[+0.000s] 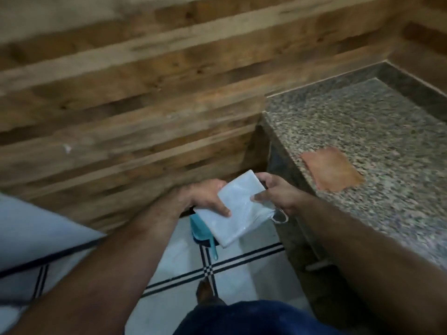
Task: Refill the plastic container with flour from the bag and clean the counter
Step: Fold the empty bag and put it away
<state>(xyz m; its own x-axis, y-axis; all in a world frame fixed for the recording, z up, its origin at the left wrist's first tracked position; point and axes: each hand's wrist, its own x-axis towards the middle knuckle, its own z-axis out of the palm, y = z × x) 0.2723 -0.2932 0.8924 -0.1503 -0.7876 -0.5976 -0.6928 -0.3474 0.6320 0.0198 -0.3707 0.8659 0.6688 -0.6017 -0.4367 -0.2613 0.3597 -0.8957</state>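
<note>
Both of my hands hold a flat, folded white plastic bag (238,206) in the air, to the left of the granite counter (362,131) and above the floor. My left hand (208,198) grips its left side with the thumb lying across the top. My right hand (275,193) pinches its right edge, where clear plastic bunches up below the fingers. An orange cloth (332,169) lies flat on the counter near its left edge. No plastic container is in view. The picture is blurred by motion.
A wood-plank wall (121,93) fills the back and left. Under the bag a teal dustpan or brush (202,234) rests on the white tiled floor (242,264) with dark lines. A drawer handle (316,264) juts from the counter front. My foot (205,291) is below.
</note>
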